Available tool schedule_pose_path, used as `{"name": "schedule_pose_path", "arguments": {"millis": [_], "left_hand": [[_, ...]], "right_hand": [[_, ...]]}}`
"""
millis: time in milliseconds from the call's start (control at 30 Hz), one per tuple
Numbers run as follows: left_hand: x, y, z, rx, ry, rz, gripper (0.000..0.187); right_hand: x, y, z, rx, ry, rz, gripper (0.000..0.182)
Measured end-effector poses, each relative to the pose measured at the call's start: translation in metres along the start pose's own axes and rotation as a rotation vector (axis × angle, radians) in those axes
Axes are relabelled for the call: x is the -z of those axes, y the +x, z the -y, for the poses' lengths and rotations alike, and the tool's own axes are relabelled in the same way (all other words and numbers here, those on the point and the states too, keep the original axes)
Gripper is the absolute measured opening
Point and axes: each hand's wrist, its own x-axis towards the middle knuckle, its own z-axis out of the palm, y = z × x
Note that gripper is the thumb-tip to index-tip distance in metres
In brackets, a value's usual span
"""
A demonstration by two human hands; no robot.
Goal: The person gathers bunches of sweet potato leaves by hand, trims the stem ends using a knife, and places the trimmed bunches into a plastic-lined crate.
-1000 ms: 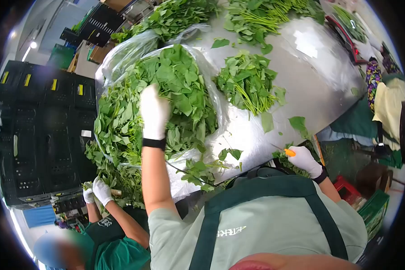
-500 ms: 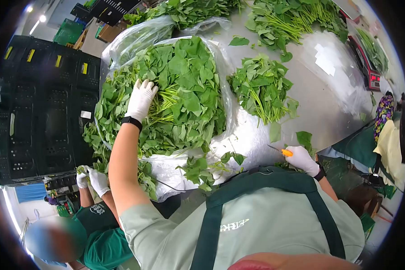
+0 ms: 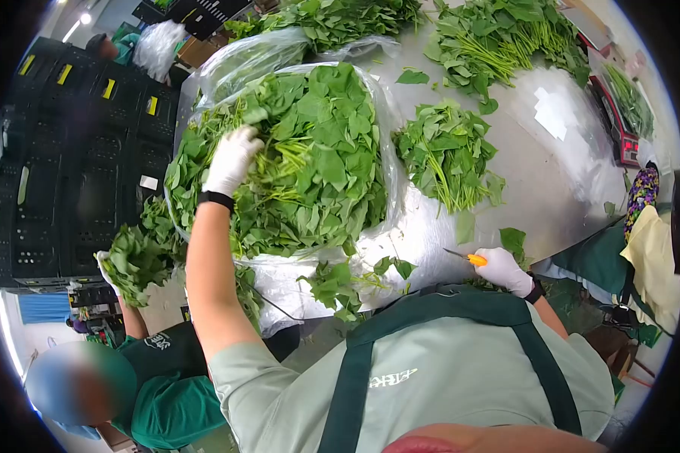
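Observation:
My left hand [image 3: 233, 160], in a white glove, reaches into a large heap of leafy greens [image 3: 329, 143] inside an open clear plastic bag [image 3: 389, 170]. Its fingers are bent in among the leaves and look closed on some; a blurred leaf shows just above the fingertips. Low at the right, near my apron, my right hand [image 3: 506, 272] is closed around a small knife [image 3: 477, 260] with an orange handle, its blade pointing left. A smaller bunch of greens [image 3: 449, 155] lies right of the bag, stems toward me. Loose leafy sprigs [image 3: 332, 287] lie in front.
Black crates [image 3: 75, 158] stand stacked at left. At lower left a co-worker [image 3: 166, 385] holds a bunch of greens [image 3: 137, 260]. More greens [image 3: 506, 38] lie at the back, near clear plastic bags [image 3: 567, 143] and a red scale [image 3: 623, 143]. Another person's patterned sleeve [image 3: 642, 196] shows at right.
My left hand has shifted slightly within the heap, and leaves beside it blur. The co-worker at left now raises a bunch. Another person carrying clear plastic appears behind the crates.

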Motion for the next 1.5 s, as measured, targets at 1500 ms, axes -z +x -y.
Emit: {"name": "schedule_pose_path", "arguments": {"millis": [1500], "left_hand": [[-0.043,-0.078,-0.189,1.236,-2.113,-1.067,0.051]], "right_hand": [[-0.011,0.244,0.365,0.581,-0.31,-0.107,0.023]]}}
